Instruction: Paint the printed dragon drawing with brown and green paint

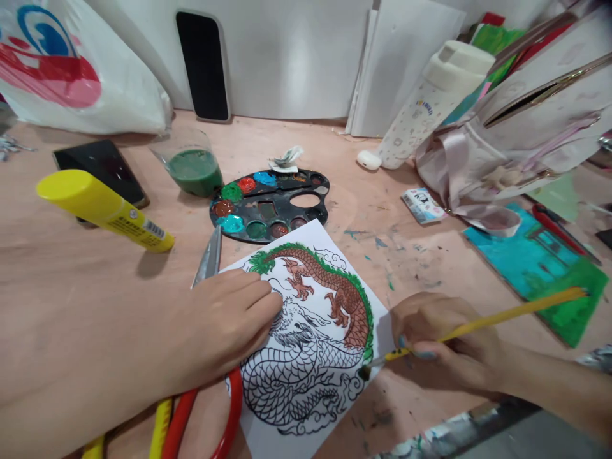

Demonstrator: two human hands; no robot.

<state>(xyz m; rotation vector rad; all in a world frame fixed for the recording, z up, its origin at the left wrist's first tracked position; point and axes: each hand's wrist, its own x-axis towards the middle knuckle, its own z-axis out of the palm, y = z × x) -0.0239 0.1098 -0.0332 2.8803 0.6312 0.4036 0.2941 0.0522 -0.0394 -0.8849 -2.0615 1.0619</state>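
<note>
My left hand (pixel 224 325) lies on the left edge of a white sheet printed with a dragon (pixel 306 382), holding it flat. The dragon's upper body is painted brown and green, while its lower coils remain black outline. My right hand (pixel 444 344) is shut on a yellow-handled paintbrush (pixel 482 317), whose dark bristles touch the sheet's right side near the dragon. A pair of scissors with a steel blade (pixel 210 257) and red handles (pixel 215 408) lies partly hidden under my left hand. A black paint palette (pixel 239 223) with several colours sits just beyond the sheet.
A glass of green water (pixel 195 173), yellow glue stick (pixel 105 210) and black phone (pixel 100 171) stand left of the palette. A bottle (pixel 430 105), pale bag (pixel 530 108) and painted teal-green card (pixel 535 274) lie to the right.
</note>
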